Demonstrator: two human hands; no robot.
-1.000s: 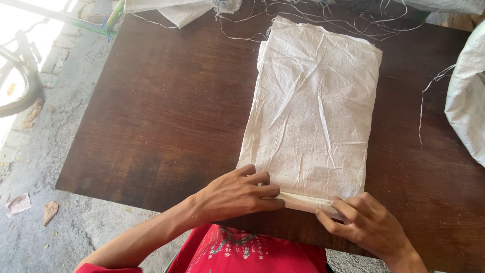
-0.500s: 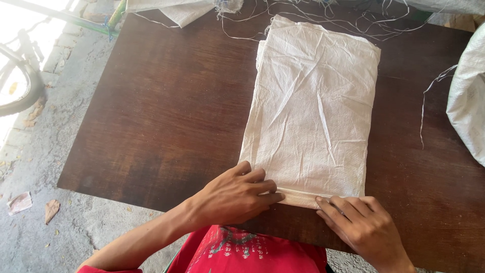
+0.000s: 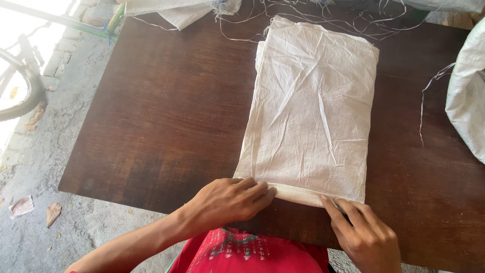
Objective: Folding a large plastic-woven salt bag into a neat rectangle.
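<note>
Plainly, both hands are working at the near end of a folded white woven sack (image 3: 313,116), which is lying flat and lengthwise on the dark brown wooden table (image 3: 151,126), its far end reaching toward the loose threads (image 3: 323,20) strewn along the table's back edge. The left hand (image 3: 227,199) is resting palm down on the sack's near left corner, fingers held together and flattened, pressing on a narrow turned-up strip along the hem rather than gripping anything. The right hand (image 3: 364,232) is lying at the near right corner with its fingers extended and close together, their tips touching the same folded strip; neither hand is closing around the fabric. The sack is looking thin, light and limp, creased all over, so it is likely bending wherever it is lifted and sliding easily on the smooth tabletop; the woven plastic weave probably feels slick and springs back unless a fold is pressed down firmly. The near hem, at its two corners, is seeming the sensible place to pinch it, since the layers are meeting there and a grip at both corners would be keeping the edge straight. More white sacking (image 3: 467,96) is sitting at the right edge, well apart, and another piece (image 3: 177,10) is lying at the far left.
</note>
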